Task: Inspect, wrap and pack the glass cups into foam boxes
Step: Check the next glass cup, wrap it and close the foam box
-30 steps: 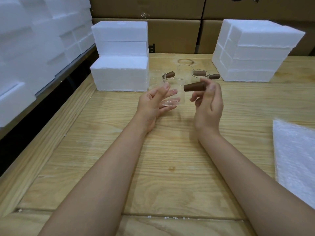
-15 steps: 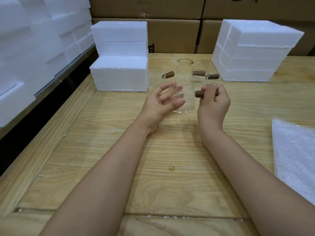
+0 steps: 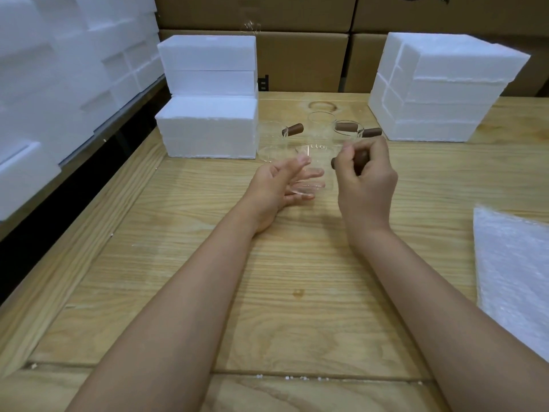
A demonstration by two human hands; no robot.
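Glass cup [image 3: 315, 171] hangs between my hands above the table [image 3: 297, 278], right hand [image 3: 367, 185] clamped on its brown handle [image 3: 361, 160], left hand [image 3: 279, 185] with fingers spread under the base, so I'd turn it slowly, checking rim and wall for chips.

Pale wood, white foam, brown cardboard, clear glass.

The bench [image 3: 297, 263] is light yellow-tan wood with wavy darker grain, a brown ring stain [image 3: 322, 106] at its far side and a small amber spot [image 3: 298, 292] nearer. The foam boxes [image 3: 208, 126] are plain white, finely grained; white crumbs [image 3: 297, 378] dot the near seam. The cartons [image 3: 300, 60] behind are flat mid-brown. The cups [image 3: 349, 130] are colourless clear glass with dark brown handles [image 3: 292, 129], and the nearest cup [image 3: 315, 156] matches them. The wrap [image 3: 511, 269] at right is milky white, translucent, with a fine speckled texture.
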